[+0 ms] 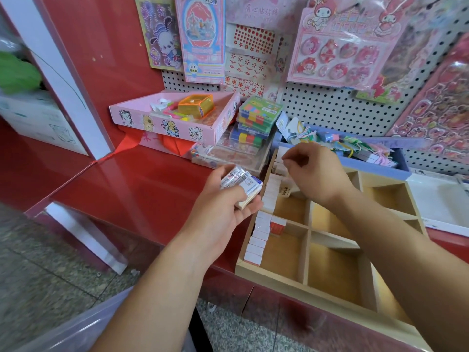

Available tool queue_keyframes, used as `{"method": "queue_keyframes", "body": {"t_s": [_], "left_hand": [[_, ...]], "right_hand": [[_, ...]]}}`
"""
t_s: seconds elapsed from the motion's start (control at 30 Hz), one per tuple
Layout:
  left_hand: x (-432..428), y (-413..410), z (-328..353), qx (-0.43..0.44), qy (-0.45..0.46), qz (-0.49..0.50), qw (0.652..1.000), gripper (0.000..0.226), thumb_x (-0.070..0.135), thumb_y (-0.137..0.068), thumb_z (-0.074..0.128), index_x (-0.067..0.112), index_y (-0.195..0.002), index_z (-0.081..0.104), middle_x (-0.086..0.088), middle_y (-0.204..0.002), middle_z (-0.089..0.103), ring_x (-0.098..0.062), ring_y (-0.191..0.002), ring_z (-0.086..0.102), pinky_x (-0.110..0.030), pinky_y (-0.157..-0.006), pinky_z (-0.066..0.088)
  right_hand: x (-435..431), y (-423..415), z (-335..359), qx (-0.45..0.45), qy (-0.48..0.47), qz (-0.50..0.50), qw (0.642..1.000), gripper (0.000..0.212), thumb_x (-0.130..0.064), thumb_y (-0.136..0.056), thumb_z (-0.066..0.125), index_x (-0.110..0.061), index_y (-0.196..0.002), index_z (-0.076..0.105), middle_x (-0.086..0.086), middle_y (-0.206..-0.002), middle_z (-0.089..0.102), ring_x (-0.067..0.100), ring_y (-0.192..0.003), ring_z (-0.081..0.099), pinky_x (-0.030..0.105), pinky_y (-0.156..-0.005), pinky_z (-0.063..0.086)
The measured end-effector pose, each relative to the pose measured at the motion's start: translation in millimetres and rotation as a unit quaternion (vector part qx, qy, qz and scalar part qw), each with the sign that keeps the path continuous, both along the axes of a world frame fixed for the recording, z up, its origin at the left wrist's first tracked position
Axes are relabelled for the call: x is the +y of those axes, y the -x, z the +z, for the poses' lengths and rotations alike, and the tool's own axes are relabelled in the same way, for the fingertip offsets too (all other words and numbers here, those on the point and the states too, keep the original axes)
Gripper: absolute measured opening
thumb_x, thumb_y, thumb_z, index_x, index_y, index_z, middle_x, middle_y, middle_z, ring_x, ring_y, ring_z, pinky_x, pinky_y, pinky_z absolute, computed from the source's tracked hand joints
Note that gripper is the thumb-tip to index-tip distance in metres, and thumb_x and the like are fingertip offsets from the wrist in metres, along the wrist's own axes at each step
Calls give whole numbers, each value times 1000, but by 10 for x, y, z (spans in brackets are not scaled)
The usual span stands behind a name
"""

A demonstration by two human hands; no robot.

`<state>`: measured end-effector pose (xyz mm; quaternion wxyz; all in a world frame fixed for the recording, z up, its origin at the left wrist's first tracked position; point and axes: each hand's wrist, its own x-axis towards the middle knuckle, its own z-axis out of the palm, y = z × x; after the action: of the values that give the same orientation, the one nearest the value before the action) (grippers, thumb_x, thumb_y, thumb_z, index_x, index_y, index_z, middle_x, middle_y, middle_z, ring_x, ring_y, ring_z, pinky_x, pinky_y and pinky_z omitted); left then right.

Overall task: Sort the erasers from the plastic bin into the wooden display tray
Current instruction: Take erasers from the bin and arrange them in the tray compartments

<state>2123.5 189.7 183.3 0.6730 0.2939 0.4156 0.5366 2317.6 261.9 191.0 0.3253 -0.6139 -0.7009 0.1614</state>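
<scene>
My left hand (223,207) grips a small stack of wrapped white erasers (241,185) just left of the wooden display tray (276,274). The tray stands on the red counter and is split into compartments. A row of white erasers (262,223) stands on edge along its left column, with one red-labelled eraser (278,224) beside them. My right hand (313,171) hovers over the far left compartment with its fingers loosely curled and the fingertips close together; nothing shows between them. The bottom left corner shows a pale plastic edge (76,329), blurred.
A blue tray (403,165) of stringed items sits behind the wooden tray. A pink cardboard box (162,125) and stacked colourful cases (256,120) stand at the back on the red counter (142,184). Sticker packs hang on the pegboard (330,107). A white tray (441,199) lies on the right.
</scene>
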Motion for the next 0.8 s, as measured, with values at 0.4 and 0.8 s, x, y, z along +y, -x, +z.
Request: {"method": "queue_keyframes", "body": {"t_s": [0.4, 0.8], "left_hand": [[-65, -49, -13, 15, -55, -46, 997, 54, -12, -96, 56, 14, -142, 48, -17, -130, 66, -23, -103, 74, -30, -83, 59], [-28, 5, -53, 33, -17, 6, 999, 58, -23, -92, 45, 22, -126, 59, -20, -115, 70, -32, -99, 72, -34, -78, 61]], "right_hand": [[-532, 254, 99, 264, 203, 81, 939, 28, -32, -90, 75, -4, -93, 73, 10, -78, 71, 16, -70, 66, 30, -66, 56], [-684, -194, 1, 300, 112, -6, 947, 13, -18, -95, 71, -6, -95, 70, 20, -86, 73, 25, -69, 66, 35, -67, 58]]}}
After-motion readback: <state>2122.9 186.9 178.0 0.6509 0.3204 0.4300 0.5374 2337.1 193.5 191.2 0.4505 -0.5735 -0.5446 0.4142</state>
